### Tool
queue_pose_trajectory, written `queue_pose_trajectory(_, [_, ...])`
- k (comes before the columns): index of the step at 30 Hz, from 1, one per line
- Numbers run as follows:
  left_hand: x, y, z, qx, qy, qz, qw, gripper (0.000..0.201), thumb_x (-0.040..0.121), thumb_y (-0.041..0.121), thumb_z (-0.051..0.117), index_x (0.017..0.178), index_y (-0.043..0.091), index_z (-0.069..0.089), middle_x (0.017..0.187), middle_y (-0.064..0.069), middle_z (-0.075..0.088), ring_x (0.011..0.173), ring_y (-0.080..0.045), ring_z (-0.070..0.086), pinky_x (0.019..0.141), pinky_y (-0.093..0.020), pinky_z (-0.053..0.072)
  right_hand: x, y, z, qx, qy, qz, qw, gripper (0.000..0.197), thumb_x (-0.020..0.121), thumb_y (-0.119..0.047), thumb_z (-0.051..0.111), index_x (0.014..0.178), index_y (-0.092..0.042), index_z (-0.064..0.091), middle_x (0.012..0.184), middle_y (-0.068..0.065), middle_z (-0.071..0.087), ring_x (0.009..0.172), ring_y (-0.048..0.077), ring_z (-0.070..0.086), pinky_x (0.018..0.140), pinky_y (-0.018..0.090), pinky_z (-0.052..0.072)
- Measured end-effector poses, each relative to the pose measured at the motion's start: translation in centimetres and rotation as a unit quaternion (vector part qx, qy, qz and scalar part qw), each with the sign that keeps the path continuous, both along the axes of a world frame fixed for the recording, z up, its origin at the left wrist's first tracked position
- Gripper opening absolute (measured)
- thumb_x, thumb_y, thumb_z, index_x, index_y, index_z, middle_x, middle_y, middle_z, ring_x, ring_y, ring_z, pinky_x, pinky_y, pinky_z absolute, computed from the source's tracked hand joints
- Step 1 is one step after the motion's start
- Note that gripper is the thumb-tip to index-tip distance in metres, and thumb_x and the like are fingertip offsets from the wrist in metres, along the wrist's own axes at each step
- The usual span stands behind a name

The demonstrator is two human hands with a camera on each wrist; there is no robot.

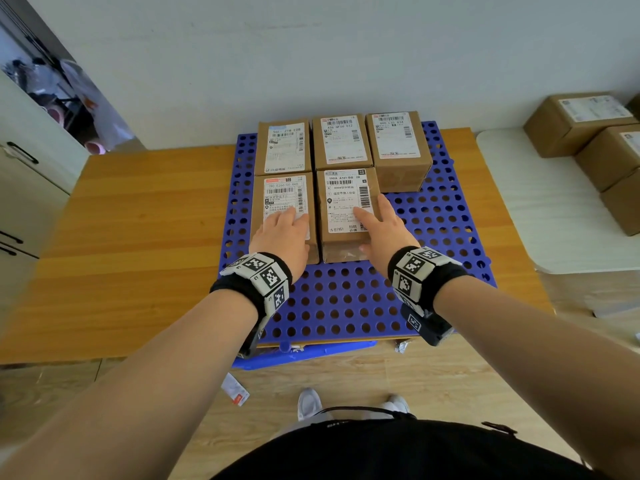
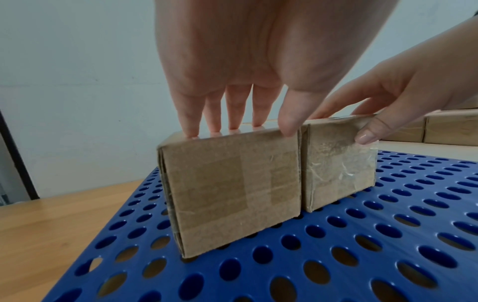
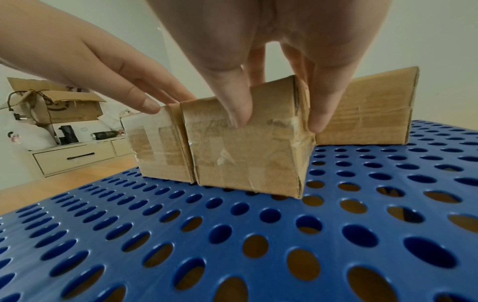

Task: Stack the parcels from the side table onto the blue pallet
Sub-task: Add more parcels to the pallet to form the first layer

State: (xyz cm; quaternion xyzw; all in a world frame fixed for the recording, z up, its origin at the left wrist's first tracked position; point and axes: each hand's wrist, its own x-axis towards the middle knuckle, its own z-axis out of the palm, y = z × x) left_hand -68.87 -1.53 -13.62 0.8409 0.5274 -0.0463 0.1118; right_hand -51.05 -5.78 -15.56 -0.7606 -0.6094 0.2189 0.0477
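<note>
Your right hand (image 1: 381,225) is lying over the front middle parcel (image 1: 348,213), fingers laid along its labelled top; in the right wrist view the thumb is curling over the taped near face and another finger is hooking down at the right corner, so this hand is gripping the box. Your left hand (image 1: 282,233) is resting on the front left parcel (image 1: 284,209), the fingers nearly straight with their tips pressing the top near its front edge, and the thumb is touching the corner by the seam between the two boxes. Both parcels are sitting flat on the blue pallet (image 1: 346,299), side by side with their long sides touching.

Behind them three more parcels (image 1: 341,142) are standing in a row along the pallet's far edge, and the front pair is butting up against that row. The pallet is lying on the wooden tabletop (image 1: 145,216). Off to your right, the brown parcels (image 1: 588,133) are waiting on the white side table (image 1: 554,220), cut off by the frame edge.

Your palms are hiding much of both front labels, and the print on the far labels is too small to read. Whether the right hand is lifting any weight cannot be told.
</note>
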Motion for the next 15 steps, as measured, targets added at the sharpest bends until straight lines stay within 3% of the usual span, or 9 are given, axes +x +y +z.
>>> queue_pose_trajectory(8, [0.5, -0.1, 0.5, 0.002, 0.017, 0.001, 1.0, 0.055, 0.092, 0.034, 0.053, 0.14, 0.013, 0.035, 0.151, -0.011, 0.026, 0.139, -0.029, 0.025, 0.11, -0.041, 0.029, -0.5, -0.5, 0.7, -0.007, -0.018, -0.014, 1.0, 0.074, 0.092, -0.006, 0.05, 0.148, -0.034, 0.011, 0.157, 0.004, -0.007, 0.139, 0.029, 0.02, 0.096, 0.037, 0.045])
queue_pose_trajectory(15, [3.5, -1.1, 1.3, 0.025, -0.028, -0.076, 0.996, 0.053, 0.093, 0.033, 0.051, 0.139, 0.01, 0.037, 0.144, -0.01, 0.036, 0.134, -0.025, 0.032, 0.112, -0.037, 0.028, 0.7, -2.3, 0.9, 0.013, 0.014, -0.076, 0.997, 0.079, 0.089, -0.005, 0.055, 0.148, -0.031, 0.009, 0.158, 0.006, -0.002, 0.14, 0.03, 0.02, 0.098, 0.04, 0.043])
